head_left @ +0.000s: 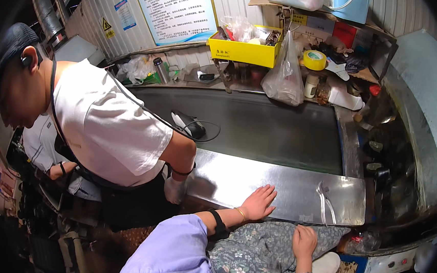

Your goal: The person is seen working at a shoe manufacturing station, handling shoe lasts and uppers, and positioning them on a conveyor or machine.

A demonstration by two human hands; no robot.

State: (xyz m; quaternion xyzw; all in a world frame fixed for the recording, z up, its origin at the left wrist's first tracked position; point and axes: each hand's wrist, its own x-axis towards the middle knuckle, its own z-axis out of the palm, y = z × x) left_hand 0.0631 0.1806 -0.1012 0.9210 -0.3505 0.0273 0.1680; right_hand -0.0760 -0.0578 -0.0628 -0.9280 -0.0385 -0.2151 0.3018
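My left hand (259,201) rests palm down on a shiny metal plate (236,174), fingers stretched out and holding nothing. A thin bracelet circles the wrist; a black band is on the forearm, below a lilac sleeve. To its right, silver pliers (326,204) lie on the plate, apart from the hand. My right hand (304,243) lies on floral cloth (250,252) over my lap, fingers curled in, with a dark dotted cuff at the wrist. No object shows in it.
At left, a person (112,123) in a white shirt leans close to the plate. A black-and-white corded device (188,124) lies on the dark surface (270,130) behind. A yellow box (243,50), hanging plastic bag (285,75) and tape roll (314,60) are along the back.
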